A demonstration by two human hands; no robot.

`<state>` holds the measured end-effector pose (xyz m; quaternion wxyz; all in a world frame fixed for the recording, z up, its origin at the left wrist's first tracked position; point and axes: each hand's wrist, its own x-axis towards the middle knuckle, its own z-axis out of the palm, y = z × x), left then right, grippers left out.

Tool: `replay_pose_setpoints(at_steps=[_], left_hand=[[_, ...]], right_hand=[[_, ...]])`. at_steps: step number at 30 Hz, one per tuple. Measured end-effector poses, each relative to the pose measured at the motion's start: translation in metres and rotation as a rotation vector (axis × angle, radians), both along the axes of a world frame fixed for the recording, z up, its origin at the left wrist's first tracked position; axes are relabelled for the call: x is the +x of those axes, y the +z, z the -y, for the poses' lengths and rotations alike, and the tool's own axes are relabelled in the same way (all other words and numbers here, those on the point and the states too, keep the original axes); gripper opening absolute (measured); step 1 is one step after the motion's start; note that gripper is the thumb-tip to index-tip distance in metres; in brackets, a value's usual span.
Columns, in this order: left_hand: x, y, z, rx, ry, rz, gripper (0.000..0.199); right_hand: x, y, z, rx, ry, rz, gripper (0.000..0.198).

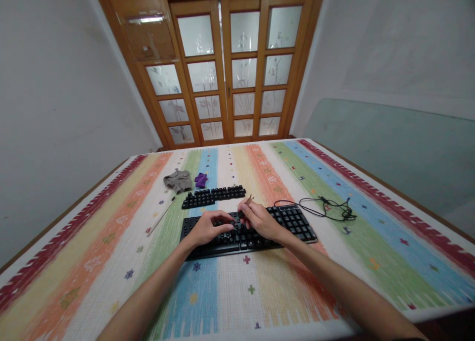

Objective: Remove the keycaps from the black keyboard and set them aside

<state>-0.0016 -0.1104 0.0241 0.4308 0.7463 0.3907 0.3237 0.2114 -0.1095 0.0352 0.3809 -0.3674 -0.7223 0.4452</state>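
A black keyboard (pixel 213 251) lies before me on the striped tablecloth. Its left part shows many bare key positions, while keycaps cover the right part. My left hand (pixel 209 228) rests over the left-middle of the keyboard, thumb and index finger apart, with a dark gap between them. Closed just right of it, my right hand (pixel 260 221) pinches a thin brownish tool (pixel 250 199) whose narrow ends stick up past the fingers. The tool's lower part is hidden by the hand. Behind the keyboard, loose black keycaps (pixel 215 195) stand in rows.
A grey cloth (pixel 178 181) and a small purple cloth (pixel 201 179) lie behind the keycaps. To the left is a thin pale stick with a dark tip (pixel 161 217). The coiled black cable (pixel 339 210) lies at right. Wooden glazed doors (pixel 226 73) stand beyond the table.
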Motion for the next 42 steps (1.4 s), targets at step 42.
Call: replay_pose_setpoints(at_steps=[42], left_hand=[[-0.029,-0.024,-0.077,0.812,0.106,-0.774,0.013]], right_hand=[[-0.033,-0.009,0.008,0.406,0.048,0.663,0.029]])
